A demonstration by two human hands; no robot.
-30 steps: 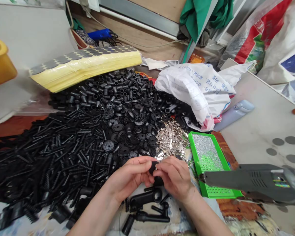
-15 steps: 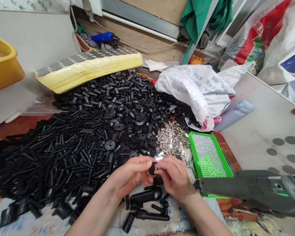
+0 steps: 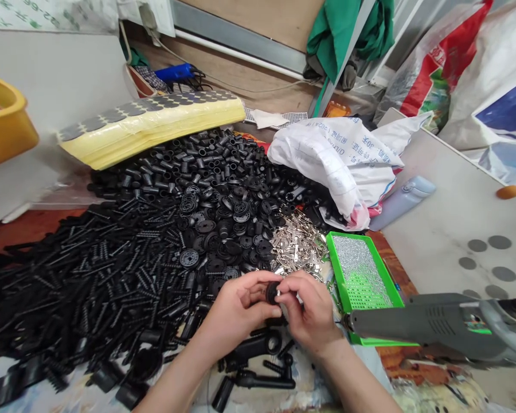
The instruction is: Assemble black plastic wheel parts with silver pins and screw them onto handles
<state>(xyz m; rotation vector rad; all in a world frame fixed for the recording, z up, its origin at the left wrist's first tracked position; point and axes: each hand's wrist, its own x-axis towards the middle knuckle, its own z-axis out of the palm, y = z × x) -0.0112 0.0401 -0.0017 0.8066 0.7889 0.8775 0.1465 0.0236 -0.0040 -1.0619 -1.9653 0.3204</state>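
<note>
My left hand [image 3: 246, 301] grips a small round black plastic part [image 3: 272, 292] by its edge, between thumb and fingers. From the other side, my right hand [image 3: 307, 307] pinches a small shiny metal piece [image 3: 278, 292] against the part's face; its exact shape is mostly hidden by the fingertips. Below the hands lie a black plastic arm [image 3: 253, 348], a black rod-like handle [image 3: 264, 380] and a short black tube [image 3: 223, 394]. Just beyond them spreads a pile of silvery metal clips [image 3: 298, 244], with black discs [image 3: 206, 226] to its left.
Black ribbed plugs [image 3: 112, 269] heap up at left, short black tubes [image 3: 210, 155] behind. A green tray [image 3: 333, 252] of tiny metal parts stands at right, beside a grey power screwdriver [image 3: 413, 321]. Yellow sticker sheets [image 3: 163, 129] and a white sack [image 3: 335, 155] lie farther back.
My left thumb has shifted lower, and the round black part has turned to show more of its face. The whole view has swung slightly to the right.
</note>
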